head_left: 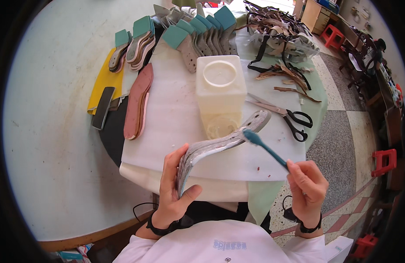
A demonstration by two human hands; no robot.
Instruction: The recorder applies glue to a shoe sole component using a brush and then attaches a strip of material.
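Note:
My left hand (171, 189) is wrapped around the heel end of a stack of grey shoe insoles (213, 145), held tilted above the white-covered table. Their long edge faces up and looks wet or whitish in places. In my right hand (308, 187) is a teal brush (271, 152) shaped like a toothbrush, pinched by its handle end. The brush head meets or nearly meets the edge of the stack near its toe end; exact contact is hard to tell. Just behind the insoles stands a square translucent plastic container (221, 94) with pale yellowish contents.
Black-handled scissors (283, 113) lie open right of the container. Pink insoles (139, 103) and a dark block (103, 108) lie at left. Teal-ended insole stacks (198, 35) line the back, beside a heap of dark scraps (281, 30). Red stools (383, 162) stand on the floor.

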